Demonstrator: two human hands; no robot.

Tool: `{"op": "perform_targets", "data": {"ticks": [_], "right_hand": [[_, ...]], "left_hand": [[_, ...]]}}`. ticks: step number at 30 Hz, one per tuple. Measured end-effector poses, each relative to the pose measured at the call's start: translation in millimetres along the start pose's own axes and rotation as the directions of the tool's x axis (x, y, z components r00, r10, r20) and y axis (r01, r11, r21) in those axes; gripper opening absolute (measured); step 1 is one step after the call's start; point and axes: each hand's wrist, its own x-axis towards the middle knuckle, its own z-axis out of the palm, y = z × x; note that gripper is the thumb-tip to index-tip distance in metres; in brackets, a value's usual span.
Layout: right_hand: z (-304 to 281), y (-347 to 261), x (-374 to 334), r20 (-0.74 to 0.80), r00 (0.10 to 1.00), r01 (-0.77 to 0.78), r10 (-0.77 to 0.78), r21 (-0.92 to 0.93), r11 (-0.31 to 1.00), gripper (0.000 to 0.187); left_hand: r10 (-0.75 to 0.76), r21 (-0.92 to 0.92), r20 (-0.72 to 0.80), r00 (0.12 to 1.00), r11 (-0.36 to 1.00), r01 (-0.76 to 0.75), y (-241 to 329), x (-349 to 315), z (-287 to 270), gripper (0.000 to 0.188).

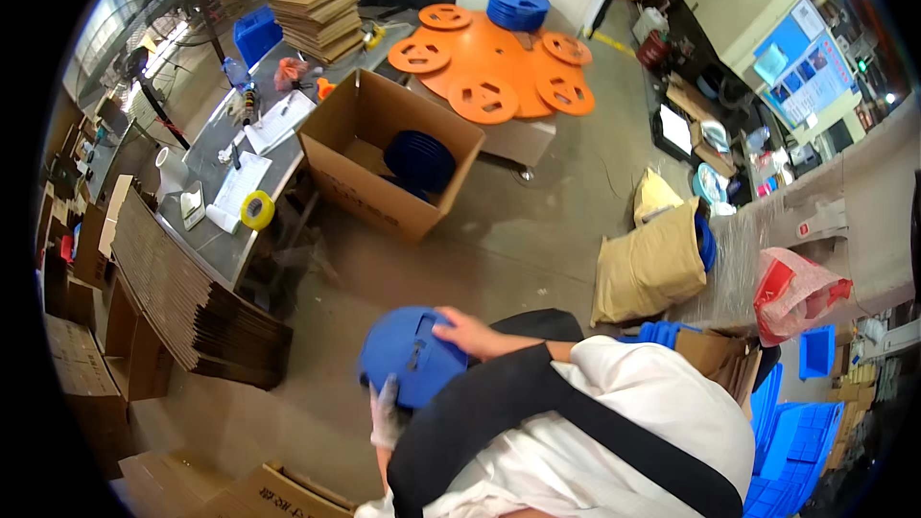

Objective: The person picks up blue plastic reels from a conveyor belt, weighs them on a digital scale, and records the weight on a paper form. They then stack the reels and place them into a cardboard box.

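In front of my body I hold a stack of round blue plastic reel discs (413, 350) with slots in the top face. My left hand (386, 414), in a pale glove, grips its near left edge. My bare right hand (464, 333) grips the far right side, with fingers over the top face. Beyond them stands an open cardboard box (369, 194) with more blue discs (419, 161) inside, some upright on edge. Further off, an orange rotary table (497, 53) carries flat orange discs (483, 99) around its rim and a pile of blue discs (518, 8) at the back.
Left of the box is a grey worktable (206, 240) with papers, a yellow tape roll (257, 210) and stacked cardboard sheets (315, 19). Flattened cartons (182, 288) lean beside it. A tan sack (652, 269) stands at right, with blue crates (791, 451) nearer me.
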Motion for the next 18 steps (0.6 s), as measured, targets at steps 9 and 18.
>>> {"op": "perform_targets", "data": {"ticks": [9,18], "right_hand": [[-189.9,-6.0,-78.4,-0.259,0.966,0.147,-0.005,0.534,0.832,0.045],[-274.9,-16.5,-30.6,-0.133,0.99,0.051,0.045,0.641,0.766,0.046]], "left_hand": [[-0.231,0.034,0.247,0.941,0.973,0.229,-72.5,65.1,170.6,0.059],[-0.36,0.067,0.272,0.893,0.932,0.355,-83.0,182.4,233.8,0.063]]}}
